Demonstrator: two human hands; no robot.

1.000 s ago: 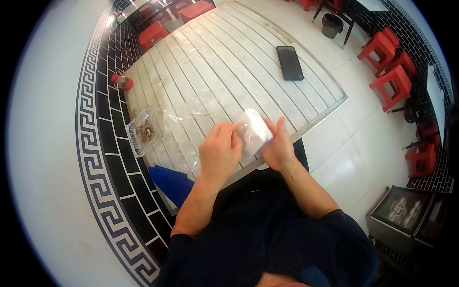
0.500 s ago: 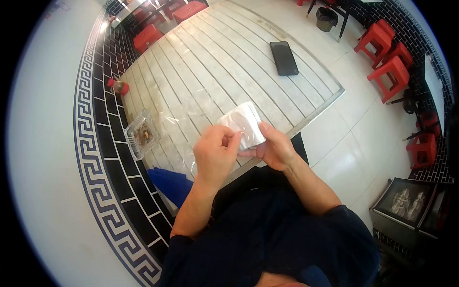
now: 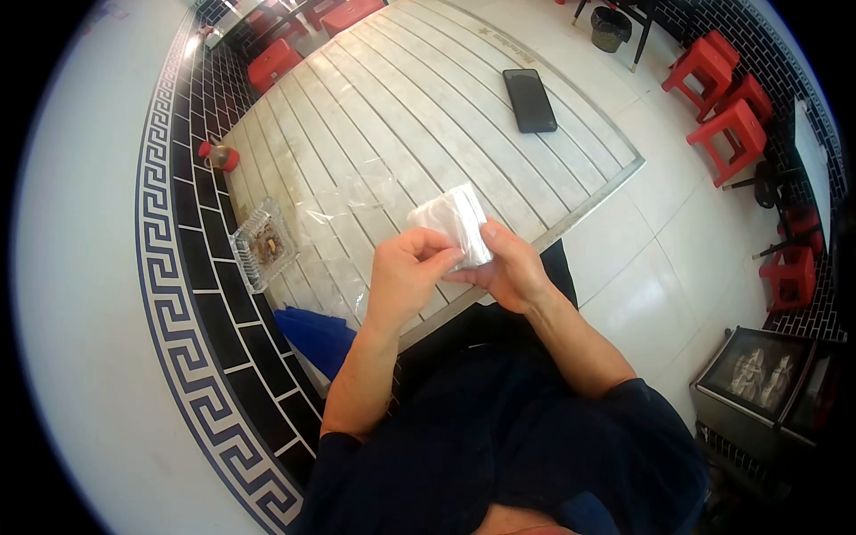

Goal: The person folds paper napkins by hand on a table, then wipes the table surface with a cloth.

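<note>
My right hand [image 3: 515,275] holds a small white folded packet [image 3: 453,214] with a shiny, film-like surface, thumb along its right edge and fingers beneath. My left hand [image 3: 403,275] is closed in a pinch at the packet's near left side, thumb and forefinger touching its surface. Whether a bit of film lies between those fingertips is too small to make out. Both hands are just above the near edge of the slatted table [image 3: 374,98]. Thin clear plastic film [image 3: 343,209] lies on the slats left of the packet.
A black phone [image 3: 530,101] lies toward the table's right side. Along the left wall are a glass ashtray [image 3: 266,245] with butts, a red-capped jar [image 3: 219,157] and a blue cloth [image 3: 316,337]. Red stools [image 3: 731,141] and a bin [image 3: 611,28] stand on the floor.
The left hand's fingertips have shifted slightly right and down over the packet's face, pressing against it. The right hand keeps its hold. The view has shifted slightly.
</note>
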